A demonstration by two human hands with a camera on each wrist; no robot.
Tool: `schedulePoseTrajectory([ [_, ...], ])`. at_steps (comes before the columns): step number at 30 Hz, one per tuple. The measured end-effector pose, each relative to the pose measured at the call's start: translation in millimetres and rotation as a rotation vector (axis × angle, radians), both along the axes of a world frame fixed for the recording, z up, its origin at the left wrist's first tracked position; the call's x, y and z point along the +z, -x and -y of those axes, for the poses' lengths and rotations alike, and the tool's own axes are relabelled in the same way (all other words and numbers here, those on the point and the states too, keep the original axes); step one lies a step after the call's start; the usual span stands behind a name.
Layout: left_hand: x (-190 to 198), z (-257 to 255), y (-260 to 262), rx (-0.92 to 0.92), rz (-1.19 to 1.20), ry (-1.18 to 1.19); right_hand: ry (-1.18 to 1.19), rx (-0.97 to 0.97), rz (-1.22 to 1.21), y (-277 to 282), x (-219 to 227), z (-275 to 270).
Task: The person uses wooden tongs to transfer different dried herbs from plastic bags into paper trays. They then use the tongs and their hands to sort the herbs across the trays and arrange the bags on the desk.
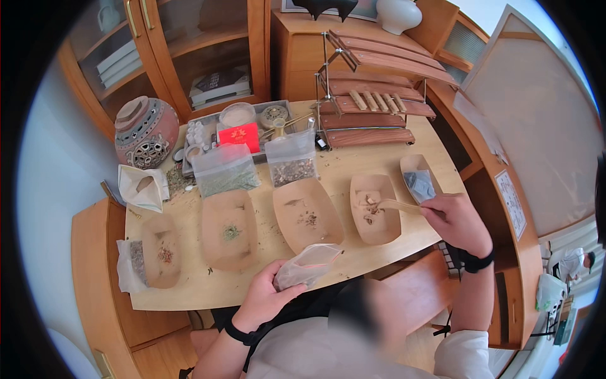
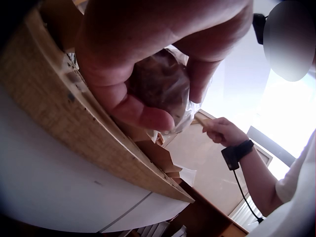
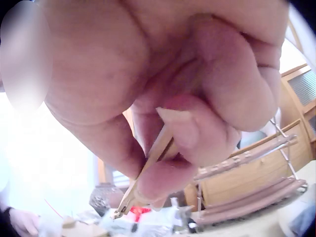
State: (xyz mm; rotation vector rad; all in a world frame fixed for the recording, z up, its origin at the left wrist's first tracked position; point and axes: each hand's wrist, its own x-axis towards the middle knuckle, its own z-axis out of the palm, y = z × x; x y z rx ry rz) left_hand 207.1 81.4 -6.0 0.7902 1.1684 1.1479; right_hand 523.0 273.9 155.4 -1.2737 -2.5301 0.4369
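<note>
In the head view my right hand [image 1: 461, 221] grips the end of a slim wooden scoop [image 1: 404, 206]. The scoop's far tip is over a brown paper tray [image 1: 386, 231] with brown dried pieces [image 1: 371, 208] in it. My left hand [image 1: 262, 302] holds a clear plastic bag [image 1: 306, 268] at the table's front edge. Brownish contents [image 2: 160, 81] show through that bag in the left wrist view, with fingers and thumb around it. Up close in the right wrist view, thumb and fingers pinch the scoop [image 3: 154, 157].
More paper trays hold green herb [image 1: 231, 232], dark bits [image 1: 308, 218] and reddish bits [image 1: 165, 254]. Behind them stand bags of dried herbs [image 1: 226, 170] and a grey tray with a red packet [image 1: 240, 137]. A wooden tiered rack [image 1: 372, 129] and a patterned jar [image 1: 146, 132] stand at the back.
</note>
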Motion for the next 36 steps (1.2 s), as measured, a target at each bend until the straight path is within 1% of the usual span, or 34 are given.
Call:
schedulePoseTrajectory([
  [1,0,0,0,0.005,-0.003,0.006,0.065,0.022,-0.018,5,13,8],
  [2,0,0,0,-0.009,-0.019,0.005,0.07,0.024,-0.02,10,22,16],
  [4,0,-1,0,-0.027,-0.039,0.007,-0.037,0.194,-0.05,20,35,30],
  [5,0,-1,-1,-0.024,-0.017,0.008,-0.034,0.191,-0.054,26,41,35],
  [7,0,-1,-3,-0.023,0.004,0.01,-0.142,0.334,0.04,38,50,42],
  [8,-1,-1,-5,-0.014,0.003,-0.028,-0.192,0.361,0.077,45,52,45],
  [9,-2,-2,-5,-0.005,0.002,-0.067,-0.192,0.361,0.075,50,52,47],
  [11,-4,-2,-6,-0.016,-0.016,-0.078,-0.285,0.411,0.197,61,53,50],
  [12,-4,-2,-5,-0.026,-0.033,-0.09,-0.285,0.411,0.195,65,51,52],
  [14,-4,-2,-6,-0.032,-0.025,-0.09,-0.335,0.495,0.263,73,46,54],
  [17,-1,-2,-6,-0.039,-0.006,-0.095,-0.308,0.483,0.3,83,51,63],
  [19,2,-1,-6,-0.037,0.003,-0.099,-0.308,0.479,0.291,80,53,63],
  [21,3,-1,-6,-0.036,0.11,-0.039,-0.31,0.478,0.283,74,54,60],
  [23,1,0,-5,-0.037,0.107,-0.039,-0.193,0.416,0.201,67,54,53],
  [24,0,0,-6,-0.042,0.102,-0.035,-0.201,0.422,0.203,66,48,50],
  [26,0,0,-6,-0.059,0.114,-0.008,0.026,0.363,-0.048,64,27,45],
  [27,-1,0,-7,-0.084,0.124,0.025,0.019,0.367,-0.046,69,21,47],
  [29,-6,0,-13,-0.093,0.152,-0.012,0.343,0.318,-0.209,86,7,56],
  [30,-7,-1,-15,-0.105,0.181,-0.043,0.336,0.317,-0.21,90,-3,55],
  [32,-4,-4,-16,-0.131,0.18,-0.043,0.393,0.324,-0.141,92,-21,52],
  [33,-2,-5,-17,-0.152,0.181,-0.037,0.387,0.318,-0.142,91,-20,49],
  [34,-3,-6,-18,-0.158,0.178,-0.042,0.36,0.363,-0.183,92,-18,45],
  [35,-5,-7,-19,-0.135,0.173,-0.058,0.33,0.409,-0.223,92,-15,40],
  [36,-7,-8,-20,-0.11,0.167,-0.074,0.322,0.404,-0.225,92,-10,34],
])
